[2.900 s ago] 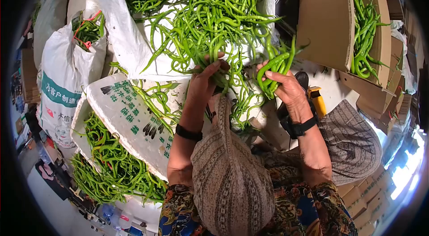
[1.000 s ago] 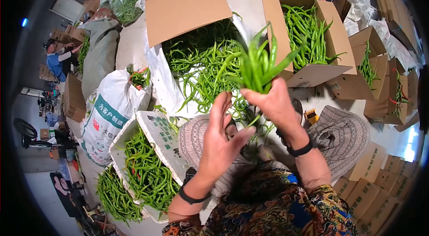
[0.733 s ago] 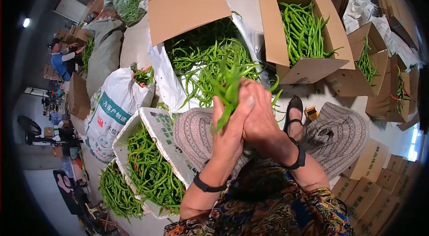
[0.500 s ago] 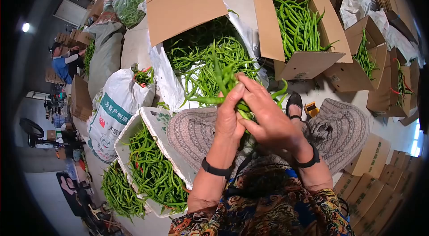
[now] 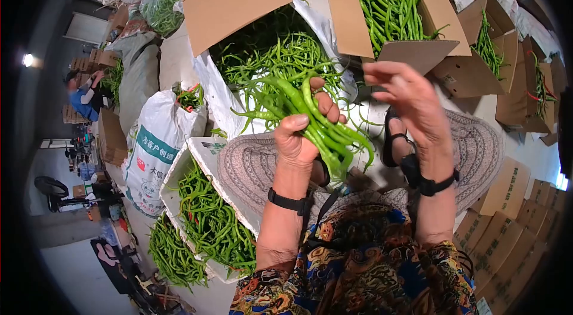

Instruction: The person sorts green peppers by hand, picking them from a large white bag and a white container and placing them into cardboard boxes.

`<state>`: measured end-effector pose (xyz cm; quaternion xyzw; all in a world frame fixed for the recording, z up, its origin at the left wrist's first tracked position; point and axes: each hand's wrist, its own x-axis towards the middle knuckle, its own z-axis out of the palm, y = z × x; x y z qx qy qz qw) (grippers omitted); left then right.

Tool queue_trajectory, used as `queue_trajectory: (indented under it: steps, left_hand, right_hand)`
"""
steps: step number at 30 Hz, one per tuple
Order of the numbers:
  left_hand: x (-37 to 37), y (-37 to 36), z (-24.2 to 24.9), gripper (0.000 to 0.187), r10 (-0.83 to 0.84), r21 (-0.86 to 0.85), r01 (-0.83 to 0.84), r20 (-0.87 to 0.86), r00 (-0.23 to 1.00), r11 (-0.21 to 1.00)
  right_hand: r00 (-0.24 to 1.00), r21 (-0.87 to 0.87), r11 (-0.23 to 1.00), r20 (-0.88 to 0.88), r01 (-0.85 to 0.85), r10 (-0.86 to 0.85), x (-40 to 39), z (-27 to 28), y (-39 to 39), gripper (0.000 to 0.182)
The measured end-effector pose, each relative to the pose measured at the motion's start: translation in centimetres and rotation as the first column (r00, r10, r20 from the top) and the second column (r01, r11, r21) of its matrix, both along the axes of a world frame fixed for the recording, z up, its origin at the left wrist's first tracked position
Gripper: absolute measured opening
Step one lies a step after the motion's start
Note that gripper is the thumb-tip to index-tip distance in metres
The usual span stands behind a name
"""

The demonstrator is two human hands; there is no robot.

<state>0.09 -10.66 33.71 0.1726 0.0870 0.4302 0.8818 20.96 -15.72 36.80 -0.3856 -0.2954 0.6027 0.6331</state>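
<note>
A bunch of long green chili peppers (image 5: 327,149) is gripped in my left hand (image 5: 295,145), thumb across one side and fingertips curled round the other. The peppers point in mixed directions above my lap. To their right, my right hand (image 5: 412,103) is raised and holds nothing, its fingers apart and slightly blurred. Just beyond the bunch stands a large carton (image 5: 233,2) lined with white plastic, with many loose green peppers (image 5: 298,49) inside. Nearest to my right hand is an upright carton (image 5: 418,55) packed with longer green peppers (image 5: 391,11).
At left, a white foam box (image 5: 224,166) full of peppers stands beside a printed white sack (image 5: 156,148). Smaller cartons (image 5: 477,76) with a few peppers line the right side. Stacked cartons (image 5: 501,225) are at lower right. Another person (image 5: 86,100) sits far left.
My hands were together around the peppers and have separated. The right hand has let go and moved right and up; the left keeps the bunch, now more fully in view.
</note>
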Motion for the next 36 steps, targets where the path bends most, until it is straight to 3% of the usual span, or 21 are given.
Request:
queue_trajectory:
  steps: [2, 3, 4, 6, 9, 12, 17, 23, 26, 27, 30, 31, 34, 36]
  left_hand:
    - [-0.1, -0.2, -1.2, 0.064, -0.127, -0.017, 0.135, 0.246, 0.961, 0.991]
    - [0.0, -0.4, -1.3, 0.062, -0.136, -0.046, 0.152, 0.249, 0.959, 0.987]
    - [0.0, -0.5, -1.3, 0.061, -0.154, -0.034, 0.16, 0.141, 0.978, 0.987]
    - [-0.4, -0.5, -1.2, 0.06, -0.168, -0.008, 0.168, -0.082, 0.982, 0.986]
    - [-0.4, -0.4, -1.6, 0.054, -0.112, -0.13, 0.094, -0.143, 0.983, 0.987]
    - [-0.2, -0.2, -2.2, 0.05, -0.068, -0.178, 0.04, -0.156, 0.985, 0.983]
    - [-0.2, -0.2, -2.9, 0.049, -0.082, -0.174, 0.048, -0.192, 0.978, 0.984]
    - [0.0, -0.1, -3.5, 0.042, -0.054, -0.162, 0.0, -0.33, 0.942, 0.987]
    - [0.0, 0.0, -3.5, 0.035, -0.029, -0.162, -0.035, -0.378, 0.925, 0.986]
    - [-0.1, 0.1, -3.4, 0.035, -0.017, -0.15, -0.045, -0.391, 0.92, 0.988]
    - [0.4, 0.0, -2.2, 0.035, 0.031, -0.118, -0.092, -0.439, 0.898, 0.989]
    - [0.6, 0.0, -1.8, 0.034, 0.056, -0.1, -0.115, -0.464, 0.884, 0.988]
    - [0.8, 0.3, -1.9, 0.034, 0.134, -0.03, -0.177, -0.531, 0.837, 0.984]
    - [1.6, 0.1, -0.9, 0.038, 0.205, 0.014, -0.238, -0.564, 0.8, 0.971]
  right_hand:
    - [0.99, -0.038, 0.99, 0.015, -0.139, 0.139, -1.4, -2.6, 1.0, 0.042]
    - [0.976, -0.046, 0.978, -0.084, -0.206, 0.202, -2.1, -3.4, 1.4, 0.044]
    - [0.957, -0.021, 0.967, -0.153, -0.254, 0.248, -2.8, -3.4, 1.7, 0.043]
    - [0.936, 0.025, 0.944, -0.118, -0.33, 0.33, -3.2, -4.6, 2.4, 0.035]
    - [0.959, -0.026, 0.982, 0.21, -0.189, 0.191, -2.2, -4.8, 2.7, 0.027]
    - [0.936, -0.058, 0.998, 0.351, 0.012, 0.009, -1.6, -4.4, 2.4, 0.022]
    - [0.98, -0.129, 0.991, 0.196, 0.046, -0.02, -0.8, -4.6, 2.0, 0.024]
    - [0.98, -0.13, 0.991, 0.201, 0.024, 0.002, -2.3, -3.9, 1.5, 0.031]
    - [0.993, -0.111, 0.993, 0.113, -0.03, 0.042, -2.2, -4.4, 1.4, 0.032]
    - [0.98, -0.097, 0.995, 0.199, -0.012, 0.031, -2.0, -4.4, 1.3, 0.034]
    - [0.893, -0.04, 0.998, 0.45, 0.041, -0.018, -0.9, -3.6, 1.1, 0.04]
    - [0.559, 0.132, 0.982, 0.808, 0.137, -0.186, -0.8, -2.5, 0.6, 0.041]
    - [0.262, 0.28, 0.955, 0.919, 0.094, -0.295, -1.0, 1.6, -0.7, 0.049]
    - [0.354, 0.192, 0.977, 0.924, -0.096, -0.147, -2.0, 2.3, -0.9, 0.06]
